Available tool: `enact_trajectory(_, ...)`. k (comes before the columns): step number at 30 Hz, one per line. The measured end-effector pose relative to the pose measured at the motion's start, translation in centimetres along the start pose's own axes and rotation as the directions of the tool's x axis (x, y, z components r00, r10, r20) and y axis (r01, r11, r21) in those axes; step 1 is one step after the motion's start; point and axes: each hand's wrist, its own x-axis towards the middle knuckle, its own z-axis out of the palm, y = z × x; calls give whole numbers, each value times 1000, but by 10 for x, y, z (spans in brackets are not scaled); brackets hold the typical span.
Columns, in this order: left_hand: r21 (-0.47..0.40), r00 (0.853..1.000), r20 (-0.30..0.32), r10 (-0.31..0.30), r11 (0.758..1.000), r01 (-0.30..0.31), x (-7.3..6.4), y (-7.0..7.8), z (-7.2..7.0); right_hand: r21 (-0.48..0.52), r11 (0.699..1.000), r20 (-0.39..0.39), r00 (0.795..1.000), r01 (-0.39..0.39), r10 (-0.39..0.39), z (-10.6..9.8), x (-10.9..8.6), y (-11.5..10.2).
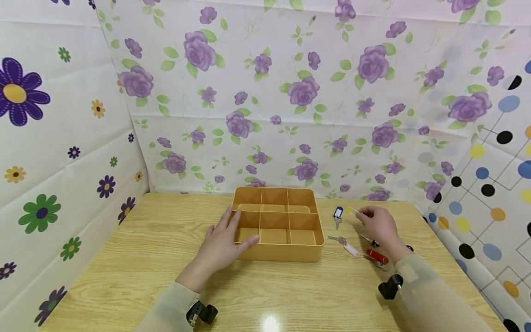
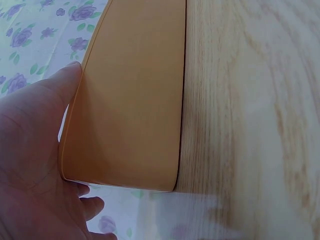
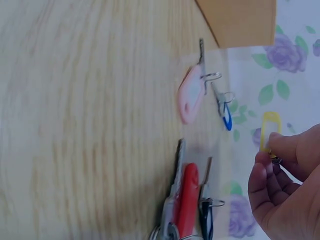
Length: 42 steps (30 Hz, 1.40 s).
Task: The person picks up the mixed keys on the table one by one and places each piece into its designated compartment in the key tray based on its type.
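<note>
Right hand [image 1: 378,226] pinches the yellow tag [image 3: 270,125], seemingly just clear of the table [image 1: 137,244], right of the box [image 1: 279,252]; left hand [image 1: 225,242], fingers spread, touches the box's near-left corner. I read this as the pick-up step; my next move calls for a firm pinch.

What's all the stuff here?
table: one, brown, below
box: one, orange, mid-table
blue tag: one, blue, right of box
pink tag: one, pink, right of box
yellow tag: one, yellow, held at right
red fob: one, red, right of box
dark tag: one, black, beside red fob
keys: several, silver, right of box
cloths: three, patterned white, around table
cameras: two, black, at wrists
unclear bit: one, black, by right wrist
sleeves: two, pale, on arms
left hand: one, bare, on box
right hand: one, bare, pinching yellow tag
</note>
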Motion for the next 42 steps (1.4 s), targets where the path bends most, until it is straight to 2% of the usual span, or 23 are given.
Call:
enact_trajectory(9, 8, 1000, -8, 5, 1000, -5, 0, -1, 1, 15, 995, -40, 995, 95, -94, -3, -3, -14)
enact_trajectory(22, 0, 1000, 2, -1, 1000, 1, -1, -1, -1, 73, 993, -44, 995, 96, -92, -3, -6, -36)
enact_trajectory(34, 5, 1000, -17, 9, 1000, -9, 0, 0, -1, 126, 980, -39, 988, 156, -153, 3, -3, -70)
enact_trajectory(42, 4, 1000, -24, 6, 1000, -6, 1, -1, 1, 107, 970, -21, 976, 217, -216, 9, -2, -91)
